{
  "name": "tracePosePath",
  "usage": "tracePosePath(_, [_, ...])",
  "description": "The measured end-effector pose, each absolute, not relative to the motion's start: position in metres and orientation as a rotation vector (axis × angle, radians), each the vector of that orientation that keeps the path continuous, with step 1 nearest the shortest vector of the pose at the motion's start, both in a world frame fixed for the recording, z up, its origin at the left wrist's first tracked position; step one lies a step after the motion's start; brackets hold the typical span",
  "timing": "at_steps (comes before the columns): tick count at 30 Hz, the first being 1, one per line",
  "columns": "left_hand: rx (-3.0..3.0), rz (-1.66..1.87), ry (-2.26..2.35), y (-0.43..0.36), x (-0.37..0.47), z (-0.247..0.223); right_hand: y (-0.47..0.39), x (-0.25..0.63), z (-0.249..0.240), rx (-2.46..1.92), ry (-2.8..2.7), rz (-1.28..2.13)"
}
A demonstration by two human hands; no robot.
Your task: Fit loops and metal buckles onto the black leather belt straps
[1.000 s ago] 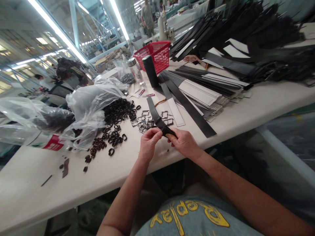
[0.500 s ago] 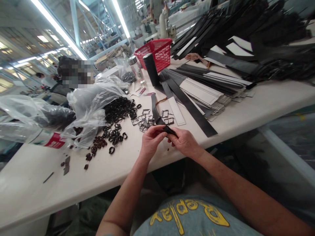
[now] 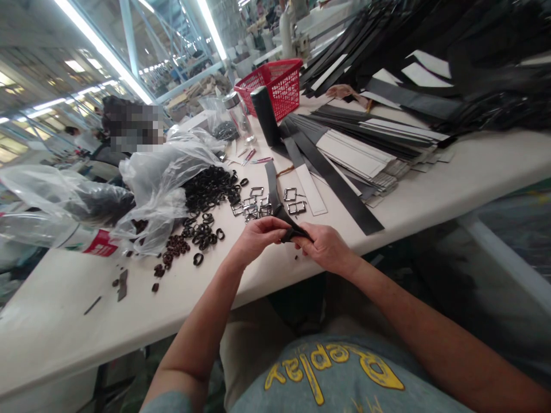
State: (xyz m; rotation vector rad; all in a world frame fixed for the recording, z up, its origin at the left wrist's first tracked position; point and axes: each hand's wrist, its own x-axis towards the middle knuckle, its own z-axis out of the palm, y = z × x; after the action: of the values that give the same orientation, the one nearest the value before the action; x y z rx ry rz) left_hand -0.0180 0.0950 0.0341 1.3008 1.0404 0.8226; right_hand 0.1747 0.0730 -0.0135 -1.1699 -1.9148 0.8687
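A black strap [image 3: 272, 182] runs from the tabletop into both my hands at the table's front edge. My left hand [image 3: 263, 236] pinches a dark piece at the strap's near end; whether that is the strap itself or a loop on it I cannot make out. My right hand [image 3: 322, 245] is closed round the strap's end, with its fingers close to the left fingertips. Just beyond the hands lie several metal buckles [image 3: 296, 207]. Left of them is a heap of small black loops [image 3: 210, 192], with brown loops [image 3: 176, 246] nearer the edge.
Stacked straps with white backing [image 3: 357, 150] and a long black strap [image 3: 336, 180] lie at right. Behind are a dark bottle [image 3: 265, 117], a glass bottle [image 3: 239, 117] and a red basket [image 3: 279, 86]. Plastic bags [image 3: 163, 178] and a clear plastic bottle [image 3: 81, 236] stand left.
My left hand has shifted slightly left and down, and the dark piece at its fingertips has turned and spread. My right hand keeps its hold. The view has tilted slightly.
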Motion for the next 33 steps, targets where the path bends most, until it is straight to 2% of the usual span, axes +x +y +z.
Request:
tracePosePath(6, [1.339,0.686,0.96,0.099,-0.021,0.034,0.072,0.176,-0.013,-1.165,-1.961,0.86])
tracePosePath(14, [1.769,1.131,1.245,0.083,-0.007,0.022,0.073,0.174,-0.013,-1.178,-1.858,0.851])
tracePosePath(22, [1.44,1.269,1.149,0.066,0.0,0.002,0.075,0.174,-0.012,-1.147,-1.833,0.899])
tracePosePath(29, [1.795,1.242,1.222,0.068,0.01,-0.002,0.076,0.182,-0.007,-1.075,-1.908,0.887])
tracePosePath(33, [1.933,1.232,1.188,0.067,0.013,0.005,0.074,0.184,-0.006,-1.028,-1.762,1.064])
